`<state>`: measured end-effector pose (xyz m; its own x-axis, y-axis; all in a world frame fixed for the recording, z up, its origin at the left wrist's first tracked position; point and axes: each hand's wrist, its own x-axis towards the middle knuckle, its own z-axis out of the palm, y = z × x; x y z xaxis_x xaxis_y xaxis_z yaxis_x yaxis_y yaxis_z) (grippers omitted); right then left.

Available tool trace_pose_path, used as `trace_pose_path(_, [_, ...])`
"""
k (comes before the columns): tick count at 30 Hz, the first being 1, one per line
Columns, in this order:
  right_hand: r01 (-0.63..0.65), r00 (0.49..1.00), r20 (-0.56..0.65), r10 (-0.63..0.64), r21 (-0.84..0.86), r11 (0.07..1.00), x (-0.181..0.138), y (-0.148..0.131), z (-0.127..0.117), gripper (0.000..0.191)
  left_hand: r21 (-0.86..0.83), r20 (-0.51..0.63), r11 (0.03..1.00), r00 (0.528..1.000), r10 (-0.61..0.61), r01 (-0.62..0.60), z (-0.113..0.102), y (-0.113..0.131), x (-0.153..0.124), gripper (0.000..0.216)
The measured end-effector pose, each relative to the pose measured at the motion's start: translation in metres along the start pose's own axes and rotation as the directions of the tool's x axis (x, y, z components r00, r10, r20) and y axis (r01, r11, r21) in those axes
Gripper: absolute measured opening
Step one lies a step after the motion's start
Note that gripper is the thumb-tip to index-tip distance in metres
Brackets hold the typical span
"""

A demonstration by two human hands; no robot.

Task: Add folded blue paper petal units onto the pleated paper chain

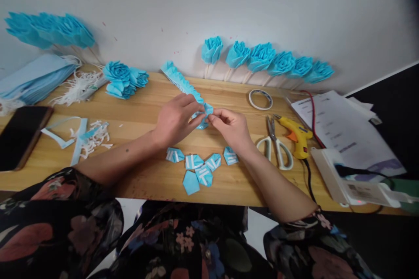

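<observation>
My left hand and my right hand meet over the middle of the table. Between their fingertips they pinch a small folded blue petal piece, partly hidden by the fingers. Behind the left hand, a row of overlapping blue petal pieces slants back toward the wall. More blue shows just under the fingers; whether it belongs to that row I cannot tell. Nearer to me lie several folded blue pieces with white strips on them, and one plain blue pentagon piece.
Blue flowers on sticks lean along the wall. Right of my hands are a tape roll, scissors and a yellow glue gun near a power strip. Leftward lie blue flower heads, face masks, scraps and a phone.
</observation>
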<state>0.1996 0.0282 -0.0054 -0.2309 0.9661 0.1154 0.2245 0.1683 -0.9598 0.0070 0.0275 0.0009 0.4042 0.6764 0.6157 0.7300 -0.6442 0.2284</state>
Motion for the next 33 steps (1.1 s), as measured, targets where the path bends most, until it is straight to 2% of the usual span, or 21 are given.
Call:
trace_pose_path(10, [0.060, 0.995, -0.064, -0.070, -0.143, 0.988, -0.0044, -0.0042, 0.0044, 0.015, 0.005, 0.021, 0.999, 0.999, 0.037, -0.037, -0.0021, 0.0003, 0.0000, 0.022])
trace_pose_path(22, [0.065, 0.996, -0.044, -0.072, -0.134, 0.989, -0.0047, -0.0047, 0.0030, 0.014, -0.126, 0.024, 0.992, 1.000, 0.004, -0.001, -0.0040, 0.0029, 0.0000, 0.022])
trace_pose_path(33, [0.105, 0.992, -0.050, -0.114, -0.168, 0.980, -0.0046, -0.0035, 0.0038, 0.013, -0.066, -0.029, 0.996, 0.998, 0.060, -0.062, -0.0007, 0.0011, -0.0020, 0.019])
